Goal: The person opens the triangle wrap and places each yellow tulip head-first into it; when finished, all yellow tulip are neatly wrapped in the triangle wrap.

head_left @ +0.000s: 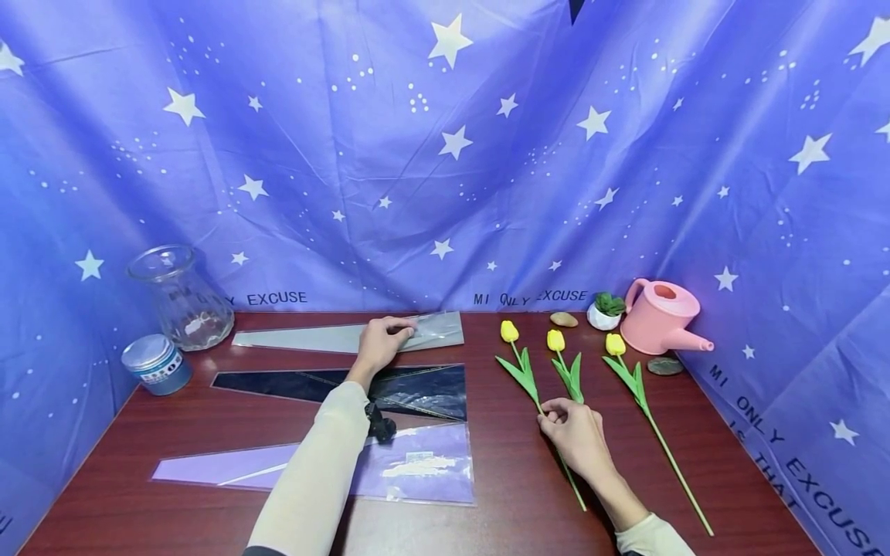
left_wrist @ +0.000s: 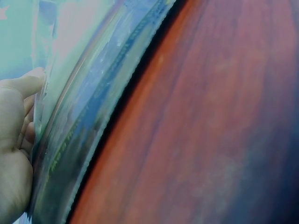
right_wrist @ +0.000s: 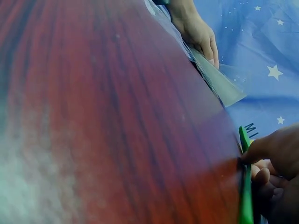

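Observation:
My left hand (head_left: 385, 344) pinches the upper edge of a grey tapered flower sleeve (head_left: 299, 340) at the back of the table; clear plastic shows beside its fingers in the left wrist view. Under that arm lie a black sleeve (head_left: 424, 390) and a purple sleeve (head_left: 445, 463), both flat. With thumb and fingertips, my right hand (head_left: 577, 440) holds the green stem of the leftmost yellow tulip (head_left: 510, 332). A middle tulip (head_left: 555, 340) has its lower stem hidden by that hand and forearm. To the right lies a third tulip (head_left: 615, 344).
At the back left stand a glass vase (head_left: 195, 316) and a blue lidded jar (head_left: 156, 367). A pink watering can (head_left: 657, 316), a small potted plant (head_left: 606, 311), a tan stone (head_left: 564, 319) and a dark stone (head_left: 664, 366) sit at the back right. A starry blue curtain (head_left: 389, 154) surrounds the table.

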The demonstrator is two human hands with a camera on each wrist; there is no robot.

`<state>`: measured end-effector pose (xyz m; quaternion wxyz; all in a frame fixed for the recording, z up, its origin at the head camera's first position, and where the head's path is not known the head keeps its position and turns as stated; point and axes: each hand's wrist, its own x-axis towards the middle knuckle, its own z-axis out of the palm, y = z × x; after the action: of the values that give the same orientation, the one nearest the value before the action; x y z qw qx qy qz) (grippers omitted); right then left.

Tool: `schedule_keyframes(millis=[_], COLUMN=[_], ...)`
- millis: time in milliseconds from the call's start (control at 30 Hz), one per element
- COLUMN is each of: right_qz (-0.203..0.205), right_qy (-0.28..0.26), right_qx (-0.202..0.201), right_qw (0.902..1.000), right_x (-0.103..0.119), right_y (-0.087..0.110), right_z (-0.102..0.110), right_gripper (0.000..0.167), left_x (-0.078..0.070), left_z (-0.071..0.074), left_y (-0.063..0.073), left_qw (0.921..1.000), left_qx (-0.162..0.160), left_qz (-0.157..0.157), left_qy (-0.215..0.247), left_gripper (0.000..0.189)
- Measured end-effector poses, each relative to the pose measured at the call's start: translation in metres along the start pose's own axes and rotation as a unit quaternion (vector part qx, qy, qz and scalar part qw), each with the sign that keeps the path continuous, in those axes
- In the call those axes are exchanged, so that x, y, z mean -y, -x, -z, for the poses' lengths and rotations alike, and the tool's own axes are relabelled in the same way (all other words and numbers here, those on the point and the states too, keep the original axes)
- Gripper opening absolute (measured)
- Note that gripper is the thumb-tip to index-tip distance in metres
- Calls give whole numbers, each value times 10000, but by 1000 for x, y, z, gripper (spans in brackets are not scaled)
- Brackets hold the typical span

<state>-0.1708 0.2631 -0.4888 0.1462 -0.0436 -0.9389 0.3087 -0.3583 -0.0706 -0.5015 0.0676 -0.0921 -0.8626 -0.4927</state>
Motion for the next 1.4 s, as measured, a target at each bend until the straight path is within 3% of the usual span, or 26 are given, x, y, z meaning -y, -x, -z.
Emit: schedule_keyframes(millis=[167, 300, 400, 500, 633, 767, 933, 1033, 1167, 1400], right_qz=[-93, -350, -518, -616, -772, -930, -858, -820, -850, -929], right_qy=[-21, -348, -878, -1717, -3042, -4109, -5215, -5602, -5861, -6069], right_qx=[-134, -105, -205, -379, -493, -620, -925, -1136, -1420, -2010], right_qw=[9999, 9987, 9946, 9825, 9482, 9048, 8439, 8164, 7931, 7633], right_x=[-1, 2, 11, 22, 36, 45, 51, 55, 59, 67], right_y=[-1, -5, -10, -21, -40, -60, -83, -94, -105, -123], right_z=[1, 5, 11, 17, 22, 22, 14, 5, -5, -17], right_gripper=[7, 5, 6, 11, 18, 11, 7, 11, 14, 10], left_x=[-1, -1, -1, -1, 1, 3, 4, 4, 4, 3], left_z=[0, 0, 0, 0, 0, -1, -2, -2, -1, -1], left_y=[0, 0, 1, 1, 0, -1, -2, -1, -1, -1], left_qw=[10000, 10000, 10000, 10000, 10000, 10000, 10000, 10000, 10000, 10000], left_qx=[-5, 8, 44, 64, 32, 24, -31, -49, -53, -38], left_qz=[-24, 11, 20, 41, 32, 32, 24, 12, -8, 14], left_qy=[-9, -33, -47, -34, -21, 2, 0, -11, 5, 14], left_gripper=[16, 16, 16, 16, 16, 15, 15, 15, 15, 15])
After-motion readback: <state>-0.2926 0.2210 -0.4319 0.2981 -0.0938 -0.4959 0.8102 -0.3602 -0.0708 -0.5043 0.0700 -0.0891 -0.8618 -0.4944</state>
